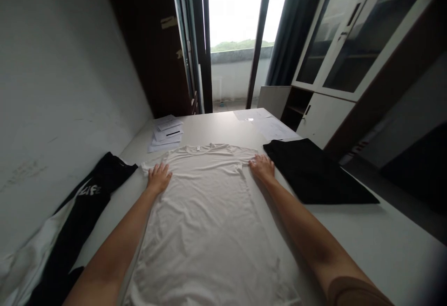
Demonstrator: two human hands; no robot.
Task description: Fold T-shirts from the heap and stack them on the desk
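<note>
A white T-shirt point(209, 213) lies spread on the white table, its collar towards the far end and its lower part running out of the bottom of the view. My left hand point(159, 177) rests on the shirt near its left sleeve, fingers apart and pointing forward. At the right sleeve, my right hand point(262, 167) lies flat with its fingers spread, touching the sleeve fabric. Faint wrinkles run across the chest and body of the shirt.
Folded black cloth point(314, 171) lies right of the shirt. Black and white garments point(94, 194) lie along the left wall. Papers point(166, 131) sit at the table's far left, with more sheets point(272, 126) at the far right. A cabinet point(331, 110) stands beyond the right edge.
</note>
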